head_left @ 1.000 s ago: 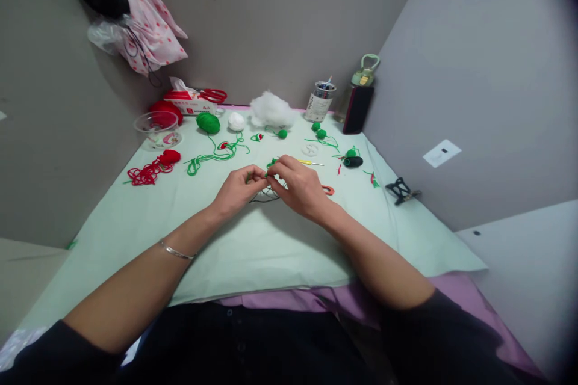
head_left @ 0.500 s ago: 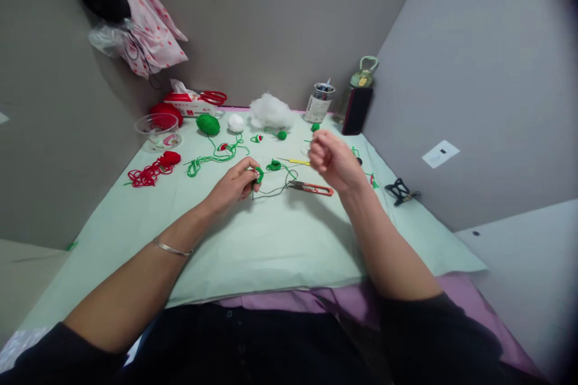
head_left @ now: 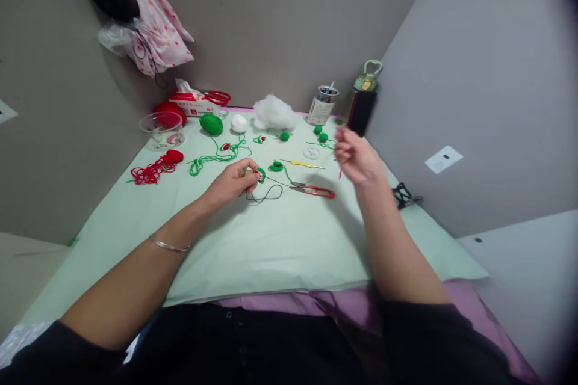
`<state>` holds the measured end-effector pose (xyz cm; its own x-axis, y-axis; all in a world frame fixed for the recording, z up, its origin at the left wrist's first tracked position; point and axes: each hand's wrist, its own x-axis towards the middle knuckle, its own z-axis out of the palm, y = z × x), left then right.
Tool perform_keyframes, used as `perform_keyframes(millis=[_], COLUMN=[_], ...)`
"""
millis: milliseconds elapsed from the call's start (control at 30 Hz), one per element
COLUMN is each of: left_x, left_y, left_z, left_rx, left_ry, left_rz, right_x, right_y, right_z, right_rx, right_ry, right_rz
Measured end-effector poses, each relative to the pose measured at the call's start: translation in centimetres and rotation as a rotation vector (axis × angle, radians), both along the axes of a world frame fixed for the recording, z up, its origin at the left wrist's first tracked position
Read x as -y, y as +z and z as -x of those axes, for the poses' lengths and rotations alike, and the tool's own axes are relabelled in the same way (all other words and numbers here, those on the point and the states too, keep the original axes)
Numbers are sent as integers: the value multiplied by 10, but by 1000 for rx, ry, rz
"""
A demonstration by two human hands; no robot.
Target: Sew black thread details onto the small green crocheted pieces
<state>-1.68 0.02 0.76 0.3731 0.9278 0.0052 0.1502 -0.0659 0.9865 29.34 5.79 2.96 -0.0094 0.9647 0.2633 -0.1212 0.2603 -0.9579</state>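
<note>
My left hand (head_left: 237,179) pinches a small crocheted piece (head_left: 261,175) in green, red and white over the middle of the table. From that piece a dark thread (head_left: 271,197) loops onto the table, and a strand runs right toward the thread snips (head_left: 312,190). Off to the right, my right hand (head_left: 359,156) is raised with its fingers curled together; whatever they pinch is too small and blurred to make out. Between the hands lie a yellow-handled crochet hook (head_left: 302,163) and a little green yarn bundle (head_left: 275,166).
Red yarn (head_left: 153,169), a green yarn ball (head_left: 211,124), a white ball (head_left: 238,124) and stuffing (head_left: 273,113) lie along the left and back. A clear plastic tub (head_left: 161,131), a pen can (head_left: 322,106) and a phone (head_left: 362,112) stand behind. A black claw clip (head_left: 405,195) is at right.
My right hand has moved right and slightly down, away from my left hand. The dark thread's loop lies differently on the table. My left hand keeps hold of the crocheted piece.
</note>
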Motion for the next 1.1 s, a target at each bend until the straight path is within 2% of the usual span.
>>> perform_keyframes(millis=[67, 133, 200, 300, 333, 400, 533, 633, 700, 767, 800, 867, 933, 1000, 1067, 1100], left_x=[0, 0, 1, 0, -1, -4, -8, -9, -9, -8, -8, -8, -9, -8, -7, -7], left_y=[1, 3, 5, 5, 4, 3, 2, 3, 4, 3, 2, -1, -3, -4, -5, -4], left_z=[0, -1, -1, 1, 2, 6, 11, 11, 11, 11, 10, 10, 9, 8, 7, 6], left_rx=[-5, -8, -16, -32, -38, -44, -14, 8, 25, 38, 40, 34, 26, 22, 23, 24], left_ry=[6, 10, 16, 16, 16, 17, 37, 47, 38, 21, 12, 1, -2, -10, -26, -38], left_rz=[7, 7, -4, -29, -32, -22, 14, 27, 45, 62, 66, 73, 82, 93, 94, 92], right_x=[17, 37, 54, 61, 58, 46, 19, 9, 9, 12, 15, 23, 32, 41, 48, 51], right_y=[-6, -10, -11, -6, -3, 3, 18, 28, 31, 29, 26, 19, 10, 3, -3, -5], right_z=[50, 86, 103, 100, 93, 74, 15, -28, -41, -36, -27, -1, 29, 58, 80, 88], right_rx=[70, 183, 300, 467, 468, 341, -42, -98, -59, 72, 149, 310, 519, 639, 592, 531], right_ry=[184, 391, 558, 702, 701, 582, 61, -86, -156, -124, -64, 90, 205, 120, 94, 132], right_rz=[133, 211, 187, 134, 138, 144, -36, -139, -169, -113, -55, 47, 60, -56, -90, -61])
